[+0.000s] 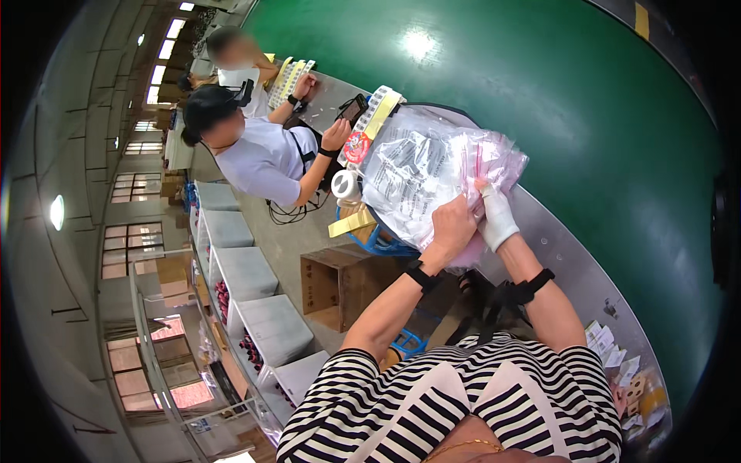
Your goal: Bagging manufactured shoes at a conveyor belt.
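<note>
One bag pile (421, 162), one white glove (499, 221), one white roll (351, 189)

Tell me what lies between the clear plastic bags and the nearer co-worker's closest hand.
In the head view, a round red disc and a yellow-and-white strip lie between the bags and that hand.

I see a factory workshop: a long green conveyor belt (594, 162) at right, two co-workers (262, 166) along its far left, a carton (318, 292) and tall windows (127, 251) left.
</note>
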`<state>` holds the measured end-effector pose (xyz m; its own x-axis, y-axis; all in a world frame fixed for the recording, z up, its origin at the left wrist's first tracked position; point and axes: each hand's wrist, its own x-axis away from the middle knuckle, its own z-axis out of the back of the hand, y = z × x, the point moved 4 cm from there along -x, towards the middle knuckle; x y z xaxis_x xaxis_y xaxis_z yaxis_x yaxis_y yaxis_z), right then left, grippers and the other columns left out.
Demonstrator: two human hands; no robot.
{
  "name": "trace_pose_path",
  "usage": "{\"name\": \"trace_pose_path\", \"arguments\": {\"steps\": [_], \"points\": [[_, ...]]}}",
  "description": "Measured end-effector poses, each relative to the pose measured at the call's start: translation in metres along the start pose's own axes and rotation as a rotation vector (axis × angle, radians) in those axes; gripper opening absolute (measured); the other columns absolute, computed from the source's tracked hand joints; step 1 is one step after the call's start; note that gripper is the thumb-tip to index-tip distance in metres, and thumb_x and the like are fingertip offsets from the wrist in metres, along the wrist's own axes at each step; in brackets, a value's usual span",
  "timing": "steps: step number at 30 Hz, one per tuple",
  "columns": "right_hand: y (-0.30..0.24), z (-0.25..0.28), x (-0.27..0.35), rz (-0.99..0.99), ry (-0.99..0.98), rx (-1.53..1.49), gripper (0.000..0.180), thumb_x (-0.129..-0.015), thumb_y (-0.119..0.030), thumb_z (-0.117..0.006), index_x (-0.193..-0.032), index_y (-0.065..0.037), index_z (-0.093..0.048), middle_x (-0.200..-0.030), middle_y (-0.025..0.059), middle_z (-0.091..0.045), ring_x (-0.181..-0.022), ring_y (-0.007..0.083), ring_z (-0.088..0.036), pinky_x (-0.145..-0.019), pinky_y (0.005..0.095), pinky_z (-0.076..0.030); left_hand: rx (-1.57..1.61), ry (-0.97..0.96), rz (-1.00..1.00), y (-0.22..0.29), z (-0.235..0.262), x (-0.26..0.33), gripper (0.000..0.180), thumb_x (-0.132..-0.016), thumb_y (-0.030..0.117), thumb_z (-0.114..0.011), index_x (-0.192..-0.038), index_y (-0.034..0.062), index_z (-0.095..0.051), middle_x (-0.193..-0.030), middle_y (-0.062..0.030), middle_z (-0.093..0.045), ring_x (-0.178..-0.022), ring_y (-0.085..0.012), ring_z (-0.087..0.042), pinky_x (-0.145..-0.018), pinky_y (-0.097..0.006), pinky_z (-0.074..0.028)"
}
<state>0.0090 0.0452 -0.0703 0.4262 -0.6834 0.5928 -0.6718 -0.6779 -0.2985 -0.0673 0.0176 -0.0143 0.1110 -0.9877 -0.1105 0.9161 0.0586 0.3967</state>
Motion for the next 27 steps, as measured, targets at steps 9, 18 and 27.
{"name": "trace_pose_path", "arguments": {"steps": [9,18,27], "points": [[-0.046,0.008,0.102,0.529,-0.011,0.711,0.07,-0.084,-0.027,-0.057,-0.136,0.0,-0.019,-0.132,0.0163,-0.036,-0.122,0.0235,-0.036,-0.098,0.0348,-0.032,-0.039,-0.08,-0.058,0.015,-0.001,0.005,0.017,-0.067,0.007,-0.053,-0.082,0.0017,-0.049,-0.068,-0.0181,-0.055,-0.064,-0.0364,-0.057,-0.053,-0.043,-0.045],[-0.095,-0.037,0.121,1.288,-0.025,1.541,0.05,-0.07,-0.007,-0.06,-0.119,-0.006,-0.05,-0.126,0.0156,-0.044,-0.116,0.0326,-0.043,-0.095,0.0394,-0.037,0.003,-0.569,-0.022,0.035,0.029,-0.002,0.057,-0.07,0.035,-0.063,-0.114,0.0013,-0.045,-0.095,-0.0213,-0.056,-0.089,-0.0359,-0.057,-0.074,-0.044,-0.046],[-0.071,0.005,0.093,1.126,0.091,1.442,0.046,-0.068,-0.002,-0.059,-0.113,-0.006,-0.052,-0.123,0.0125,-0.047,-0.12,0.0306,-0.039,-0.097,0.0379,-0.036,0.534,-0.74,0.279,-0.023,0.024,-0.001,0.063,-0.072,0.041,-0.067,-0.119,0.0028,-0.048,-0.1,-0.0213,-0.058,-0.088,-0.0298,-0.058,-0.079,-0.035,-0.045]]}}
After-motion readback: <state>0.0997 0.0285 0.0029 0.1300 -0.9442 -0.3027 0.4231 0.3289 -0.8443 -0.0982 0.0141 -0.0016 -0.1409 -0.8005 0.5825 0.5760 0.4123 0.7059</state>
